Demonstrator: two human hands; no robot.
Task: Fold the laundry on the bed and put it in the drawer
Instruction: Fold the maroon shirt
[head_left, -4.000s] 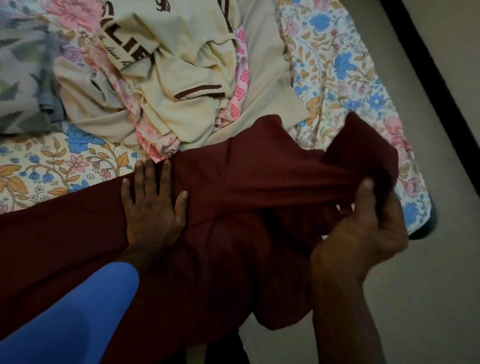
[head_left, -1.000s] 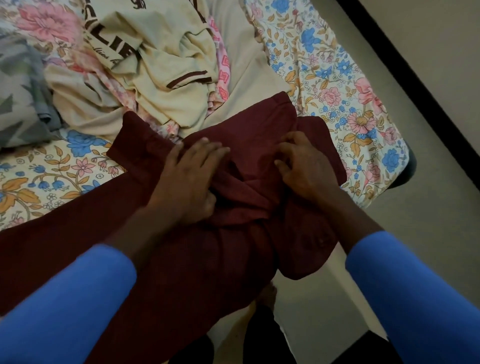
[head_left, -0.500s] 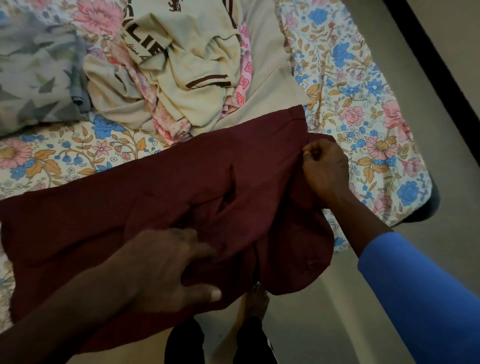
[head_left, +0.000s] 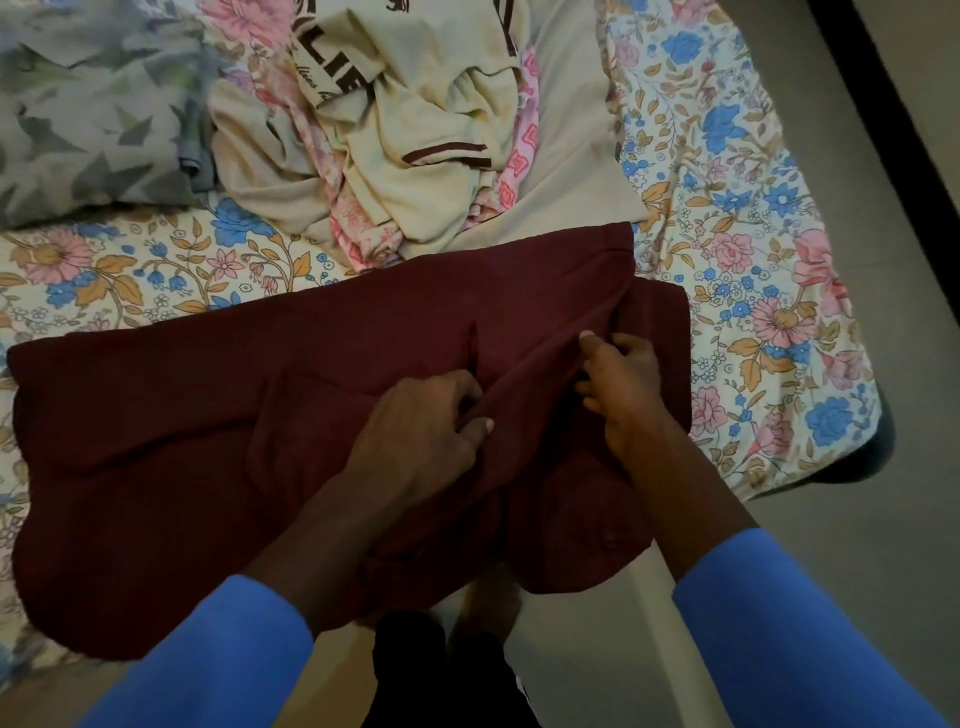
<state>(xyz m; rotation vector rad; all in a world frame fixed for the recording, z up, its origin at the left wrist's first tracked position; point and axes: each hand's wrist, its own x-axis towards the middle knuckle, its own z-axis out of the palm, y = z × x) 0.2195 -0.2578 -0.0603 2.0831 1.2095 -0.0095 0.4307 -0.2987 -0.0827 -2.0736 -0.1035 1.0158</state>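
Observation:
A dark maroon garment (head_left: 218, 415) lies spread across the near edge of the bed, and its lower right part hangs over the edge. A raised fold runs diagonally through its middle. My left hand (head_left: 421, 431) pinches this fold from the left, thumb on top. From the right, my right hand (head_left: 618, 379) grips the same fold with curled fingers. Behind the maroon garment sits a pile of unfolded laundry: a cream shirt with dark lettering (head_left: 415, 130) over a pink patterned piece (head_left: 358, 228) and beige cloth (head_left: 566, 171).
The bed carries a floral sheet (head_left: 753, 234). A grey patterned pillow (head_left: 88, 114) lies at the back left. Grey floor (head_left: 857, 545) runs along the right, with a dark skirting strip (head_left: 893, 104). My foot (head_left: 488, 603) stands below the bed edge.
My left hand has moved up and right to the central fold. My right hand has come down and left from the garment's upper right corner, so both hands now hold the same fold.

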